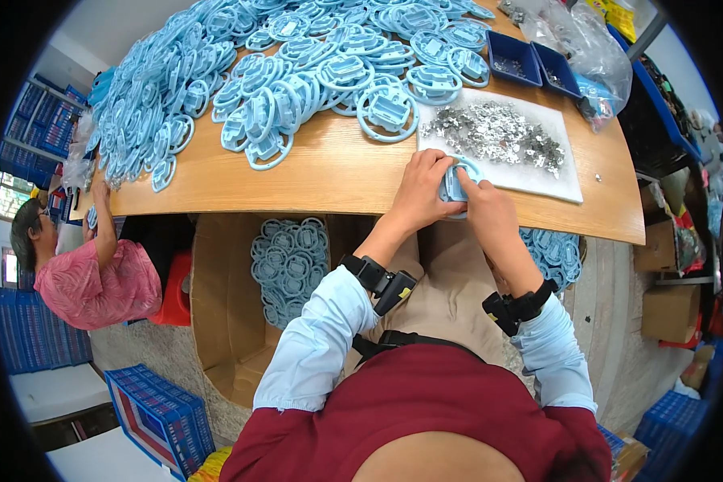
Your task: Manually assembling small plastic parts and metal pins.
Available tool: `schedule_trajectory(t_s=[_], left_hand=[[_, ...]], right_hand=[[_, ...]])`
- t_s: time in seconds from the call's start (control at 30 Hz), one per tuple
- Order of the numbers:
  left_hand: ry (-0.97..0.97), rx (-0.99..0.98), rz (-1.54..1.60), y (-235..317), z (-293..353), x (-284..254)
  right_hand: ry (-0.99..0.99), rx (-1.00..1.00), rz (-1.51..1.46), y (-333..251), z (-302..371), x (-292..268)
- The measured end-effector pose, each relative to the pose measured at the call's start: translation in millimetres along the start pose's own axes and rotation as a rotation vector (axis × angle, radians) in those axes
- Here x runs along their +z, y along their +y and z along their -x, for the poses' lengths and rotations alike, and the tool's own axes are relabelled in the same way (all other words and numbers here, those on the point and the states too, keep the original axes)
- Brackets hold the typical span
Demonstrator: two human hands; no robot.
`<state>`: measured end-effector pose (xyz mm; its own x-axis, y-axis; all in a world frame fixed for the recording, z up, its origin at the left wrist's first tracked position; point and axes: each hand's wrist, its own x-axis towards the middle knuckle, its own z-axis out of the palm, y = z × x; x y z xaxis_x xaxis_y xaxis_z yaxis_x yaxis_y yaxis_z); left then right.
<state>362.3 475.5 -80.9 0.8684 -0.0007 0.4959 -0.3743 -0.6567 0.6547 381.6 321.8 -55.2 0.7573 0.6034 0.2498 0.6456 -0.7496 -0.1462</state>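
At the front edge of the table, both my hands are on one light blue plastic toy steering wheel [453, 188]. My left hand [416, 191] is closed round its left side. My right hand [492, 215] grips it from the right, with thumb and fingers pressed onto its middle part. Whether a small metal piece sits under those fingers I cannot make out. Just beyond my hands lies a white board [566, 132] with many small shiny metal pieces [498, 132] spread over it. One more blue steering wheel [387, 111] lies flat left of the board.
A large heap of blue steering wheels [297, 48] covers the far and left table. Two dark blue trays [514, 60] stand behind the board. A cardboard box [217, 321] with more wheels sits below. A co-worker in pink [100, 281] sits at left.
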Motion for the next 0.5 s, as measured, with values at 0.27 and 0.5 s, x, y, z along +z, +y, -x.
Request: schedule_trajectory(t_s=[0.27,0.5], left_hand=[[0.029,0.024,-0.049,-3,-1,3],[0.056,0.001,0.039,13,6,0]], right_hand=[[-0.007,0.057,0.047,-14,-6,-4],[0.405,0.095,-0.452,9,-5,-8]])
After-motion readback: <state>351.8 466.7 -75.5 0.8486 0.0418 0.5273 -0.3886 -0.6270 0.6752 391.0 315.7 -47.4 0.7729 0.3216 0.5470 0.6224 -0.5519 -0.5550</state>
